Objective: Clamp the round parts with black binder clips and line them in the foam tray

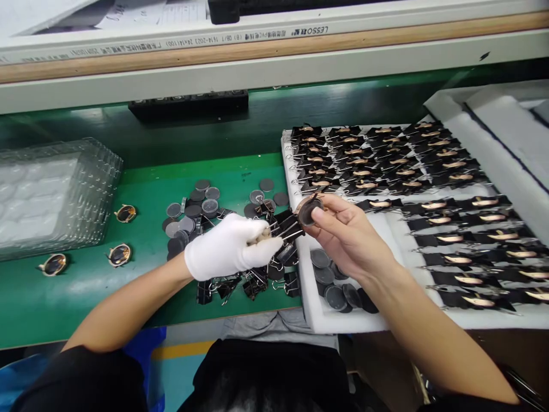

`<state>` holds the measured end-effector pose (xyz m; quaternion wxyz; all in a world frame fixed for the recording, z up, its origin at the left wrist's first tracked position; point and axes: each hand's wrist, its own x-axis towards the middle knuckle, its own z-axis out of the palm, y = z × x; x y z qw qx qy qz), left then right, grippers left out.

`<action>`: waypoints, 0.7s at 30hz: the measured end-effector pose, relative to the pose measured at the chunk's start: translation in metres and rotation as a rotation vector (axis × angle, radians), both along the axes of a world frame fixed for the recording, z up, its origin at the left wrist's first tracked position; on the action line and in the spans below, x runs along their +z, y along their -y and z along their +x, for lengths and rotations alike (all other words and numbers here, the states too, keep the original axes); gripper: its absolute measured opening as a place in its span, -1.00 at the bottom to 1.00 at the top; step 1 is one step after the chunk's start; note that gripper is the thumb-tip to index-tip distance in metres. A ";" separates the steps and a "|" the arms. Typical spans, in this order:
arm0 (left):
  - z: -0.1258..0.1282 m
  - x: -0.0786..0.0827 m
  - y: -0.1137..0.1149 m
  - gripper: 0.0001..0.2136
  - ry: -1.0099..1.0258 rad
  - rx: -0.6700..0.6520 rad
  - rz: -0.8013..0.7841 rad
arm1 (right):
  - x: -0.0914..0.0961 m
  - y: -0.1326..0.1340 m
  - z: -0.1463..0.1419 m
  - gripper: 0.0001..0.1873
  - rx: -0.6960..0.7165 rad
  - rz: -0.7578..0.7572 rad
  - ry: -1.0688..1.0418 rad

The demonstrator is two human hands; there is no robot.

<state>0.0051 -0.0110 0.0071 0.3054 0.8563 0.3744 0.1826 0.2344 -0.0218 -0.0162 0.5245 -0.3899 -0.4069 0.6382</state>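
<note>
My left hand (229, 246), in a white glove, pinches the wire handles of a black binder clip (285, 220). In my bare right hand (345, 229) is a round gold-rimmed part like a watch case, with a dark grey disc (309, 213) under my thumb. The clip's jaws are at the part's left edge; whether they grip it I cannot tell. Below and beside my left hand lie loose binder clips (255, 281) and several grey and clear discs (210, 206). More discs (337, 296) fill a recess of the white foam tray under my right hand.
Rows of clipped gold-rimmed parts (457, 259) stand on the white foam tray (321, 323) at right. Three gold-rimmed round parts (120, 255) lie on the green bench (146, 297) at left. Stacked clear plastic trays (43, 194) are farther left. A shelf edge (266, 74) crosses the back.
</note>
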 end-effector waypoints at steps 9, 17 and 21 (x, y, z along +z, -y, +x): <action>0.004 -0.002 0.000 -0.58 -0.028 0.052 -0.068 | -0.004 0.006 -0.013 -0.71 -0.087 -0.008 -0.068; -0.029 0.031 -0.018 -0.54 -0.216 0.061 0.081 | 0.006 0.001 -0.005 -0.71 -0.150 -0.137 -0.258; -0.038 0.033 -0.025 -0.53 -0.555 0.145 0.311 | 0.010 -0.005 0.002 -0.63 -0.089 -0.308 -0.435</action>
